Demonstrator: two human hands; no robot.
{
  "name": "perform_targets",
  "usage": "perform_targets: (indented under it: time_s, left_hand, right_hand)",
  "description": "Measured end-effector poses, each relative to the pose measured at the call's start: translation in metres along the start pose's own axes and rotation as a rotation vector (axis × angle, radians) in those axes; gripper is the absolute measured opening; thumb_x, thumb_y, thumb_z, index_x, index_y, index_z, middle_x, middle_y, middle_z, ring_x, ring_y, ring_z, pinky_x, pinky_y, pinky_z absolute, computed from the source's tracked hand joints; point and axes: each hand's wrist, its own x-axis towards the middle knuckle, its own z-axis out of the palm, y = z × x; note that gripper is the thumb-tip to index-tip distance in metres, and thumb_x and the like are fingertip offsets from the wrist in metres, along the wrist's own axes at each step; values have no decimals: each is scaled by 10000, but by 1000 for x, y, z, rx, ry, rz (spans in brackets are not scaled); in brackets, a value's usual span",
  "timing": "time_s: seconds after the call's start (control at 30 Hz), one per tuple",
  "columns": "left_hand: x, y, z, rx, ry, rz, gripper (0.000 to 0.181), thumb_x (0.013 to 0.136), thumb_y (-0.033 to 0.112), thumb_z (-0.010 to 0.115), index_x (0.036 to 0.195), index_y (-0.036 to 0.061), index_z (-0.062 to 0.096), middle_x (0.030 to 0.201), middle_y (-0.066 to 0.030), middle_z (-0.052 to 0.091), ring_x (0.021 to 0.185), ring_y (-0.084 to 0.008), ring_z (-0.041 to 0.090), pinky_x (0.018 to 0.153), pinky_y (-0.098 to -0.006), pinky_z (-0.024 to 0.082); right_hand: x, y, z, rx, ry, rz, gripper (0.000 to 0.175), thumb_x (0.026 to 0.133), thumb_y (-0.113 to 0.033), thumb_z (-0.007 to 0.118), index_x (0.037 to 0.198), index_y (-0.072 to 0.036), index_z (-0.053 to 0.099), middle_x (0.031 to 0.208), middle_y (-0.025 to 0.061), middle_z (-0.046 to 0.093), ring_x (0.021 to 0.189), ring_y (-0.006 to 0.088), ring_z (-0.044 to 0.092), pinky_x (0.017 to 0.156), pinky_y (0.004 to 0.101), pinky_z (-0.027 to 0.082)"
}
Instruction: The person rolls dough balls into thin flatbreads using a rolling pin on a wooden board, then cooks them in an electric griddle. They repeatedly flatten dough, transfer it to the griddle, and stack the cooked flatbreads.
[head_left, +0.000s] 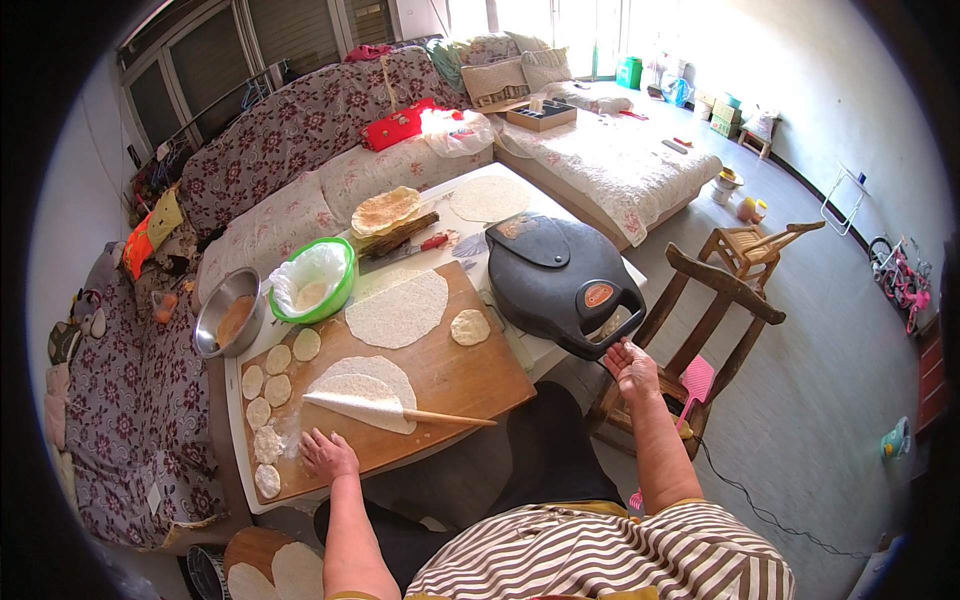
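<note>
My left hand lies palm down with spread fingers on the near edge of the wooden board, beside floury dough rounds. My right hand, palm turned up, is at the front handle of the closed black electric griddle; whether its fingertips grip the handle I cannot tell. A rolling pin rests on the board, its left part wrapped in a thin rolled-out flatbread. Another thin dough sheet lies behind, with a small thick dough disc to its right.
A lined green basin and a steel bowl stand at the left. Cooked flatbreads are stacked behind, near a large round flatbread. A wooden chair with a pink fly swatter stands right; a cable crosses the floor.
</note>
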Motion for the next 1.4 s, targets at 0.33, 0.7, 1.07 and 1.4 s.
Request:
perform_targets:
  time_s: [0.33,0.7,1.07,1.4]
  left_hand:
    - [0,3,-3,0,-18,-12,576,1068,373,547,1553,68,486,1686,-200,385,1576,-429,305,1291,-555,230]
    - [1,0,0,32,-9,-6,579,1077,383,533,1564,75,478,1687,-176,382,1575,-409,310,1283,-555,249]
    - [1,0,-3,47,-20,-21,576,1084,389,523,1571,87,470,1692,-156,378,1581,-399,304,1277,-562,258]
    - [0,3,-4,11,-17,-1,579,1070,370,543,1552,56,484,1686,-207,381,1571,-428,317,1295,-539,237]
  right_hand:
    - [3,2,-3,22,1,0,355,1113,-195,540,1408,2,566,1177,144,677,1041,287,693,942,485,611]
    - [1,0,-1,13,-7,0,347,1115,-197,539,1395,5,571,1139,129,685,1025,271,696,937,474,612]
    - [-1,-1,3,2,-5,3,340,1119,-195,528,1392,3,575,1124,123,688,1012,262,694,935,466,609]
    - [1,-2,0,2,-10,0,348,1118,-191,522,1406,2,559,1130,127,688,1012,264,693,955,473,600]
